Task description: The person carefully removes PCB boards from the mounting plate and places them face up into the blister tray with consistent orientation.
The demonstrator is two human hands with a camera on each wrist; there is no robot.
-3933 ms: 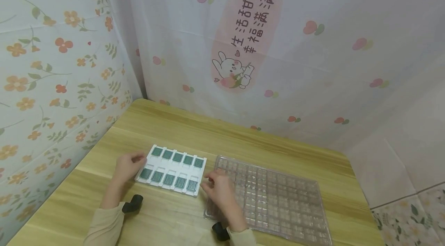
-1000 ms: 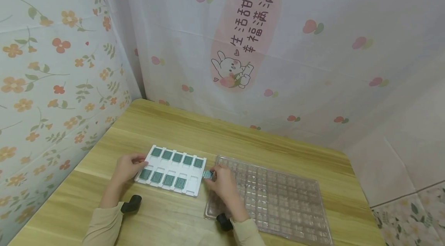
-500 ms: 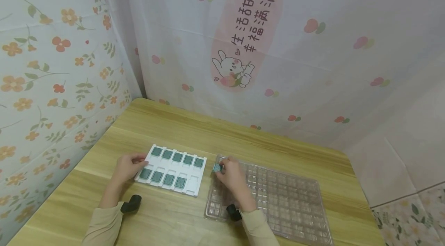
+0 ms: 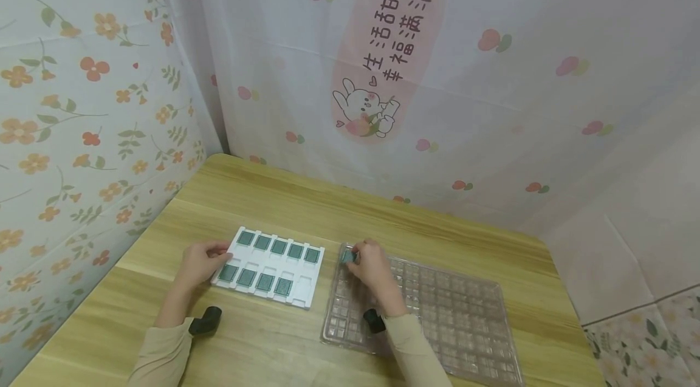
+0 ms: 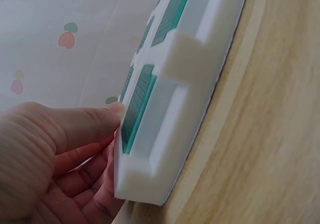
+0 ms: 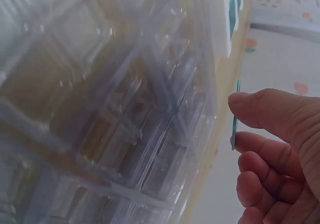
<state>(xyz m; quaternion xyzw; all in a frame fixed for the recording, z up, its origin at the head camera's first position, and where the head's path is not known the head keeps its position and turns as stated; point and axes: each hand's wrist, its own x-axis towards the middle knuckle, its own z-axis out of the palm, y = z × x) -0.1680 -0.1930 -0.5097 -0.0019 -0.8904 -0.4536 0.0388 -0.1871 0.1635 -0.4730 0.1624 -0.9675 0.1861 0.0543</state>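
My left hand (image 4: 202, 262) pinches the left edge of a white plastic tray (image 4: 273, 262), thumb on top, as the left wrist view shows. Two rows of small green square circuit boards (image 4: 265, 282) sit in its pockets; the front row's right-end pocket holds none. Between thumb and forefinger, my right hand (image 4: 374, 265) pinches one green circuit board (image 4: 347, 257) by its edges. It is over the far left corner of a clear plastic tray (image 4: 437, 314) with many square compartments. In the right wrist view the board (image 6: 236, 119) appears edge-on, apart from the compartments.
Both trays lie on a wood-grain table (image 4: 257, 338), the white one to the left of the clear one, with a narrow gap between them. A printed curtain (image 4: 295, 71) hangs behind the table and a floral one (image 4: 87, 132) along its left side.
My right hand has taken the circuit board from the white tray's front right pocket and carried it right and away, over the clear tray's far left corner. My left hand stays on the white tray.
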